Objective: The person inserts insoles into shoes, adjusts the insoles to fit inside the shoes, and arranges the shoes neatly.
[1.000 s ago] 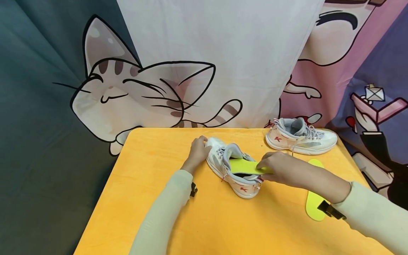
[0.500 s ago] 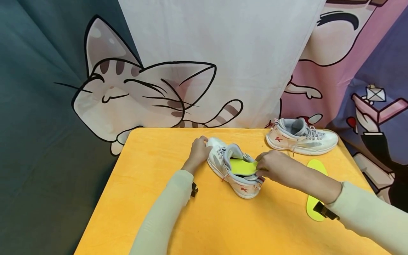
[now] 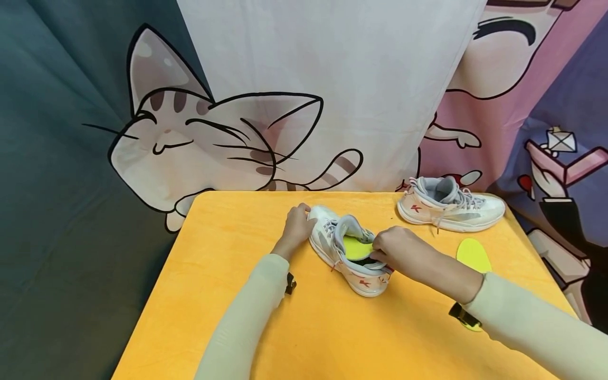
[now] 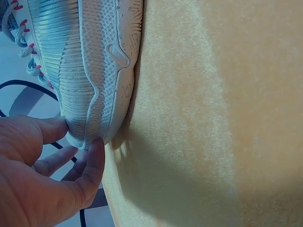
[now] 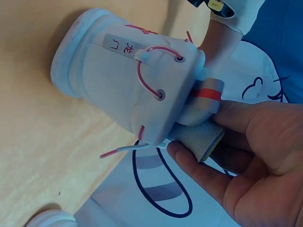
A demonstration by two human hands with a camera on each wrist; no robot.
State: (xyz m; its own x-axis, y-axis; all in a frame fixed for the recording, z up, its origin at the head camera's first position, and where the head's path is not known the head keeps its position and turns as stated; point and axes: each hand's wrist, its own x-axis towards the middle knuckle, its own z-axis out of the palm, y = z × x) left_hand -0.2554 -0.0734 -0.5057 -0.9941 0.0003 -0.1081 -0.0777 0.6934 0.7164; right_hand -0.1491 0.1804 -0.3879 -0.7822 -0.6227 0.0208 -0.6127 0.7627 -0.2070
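Head view: right hand [image 3: 398, 248] pinches insole [image 3: 356, 248] partly inside shoe [image 3: 350, 271].

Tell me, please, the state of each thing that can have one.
Held white sneaker: upright, laced.
Other white sneaker: upright, laced, untouched.
Held lime insole: partly inserted, outer end curved.
Loose lime insole: flat on table, partly hidden.
Left grip: pinching sneaker's toe.
Right grip: pinching insole's outer end.

Right hand [image 5: 267, 158]: pinches insole [image 5: 195, 138] by one end.
Insole: mesh face showing, partly inside sneaker [image 5: 120, 78] just ahead of hand.
Pull tab [image 5: 207, 94]: red-striped, just beside hand.
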